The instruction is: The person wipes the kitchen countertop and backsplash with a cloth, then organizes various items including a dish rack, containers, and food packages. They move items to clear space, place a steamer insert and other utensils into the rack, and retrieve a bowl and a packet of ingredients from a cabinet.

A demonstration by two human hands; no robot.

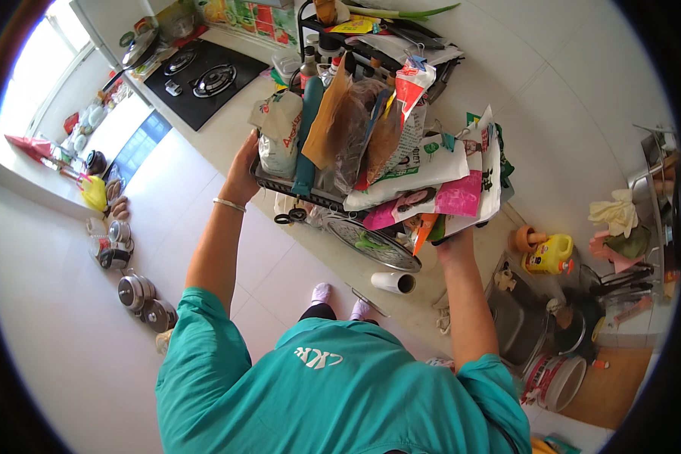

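A black basket [318,196] packed with food bags is held up above the counter, with a shelf rack [302,28] behind it. My left hand [244,164] grips its left end, beside a white plastic bag [279,139]. At the other end, my right hand [455,245] is mostly hidden beneath overhanging packets. A teal long case [308,136], a brown paper bag [326,116] and a clear plastic bag [357,130] stand in the basket. To their right lean a red and white packet [414,85] and a pink and white packet [431,201], some closed with binder clips.
Below the basket, a round patterned metal tray [369,241] and a white paper roll [393,282] rest by the counter. A black gas hob [204,82] lies left. At right are a sink [513,318] and a yellow jug [547,253]. Pots [136,292] stand on the floor.
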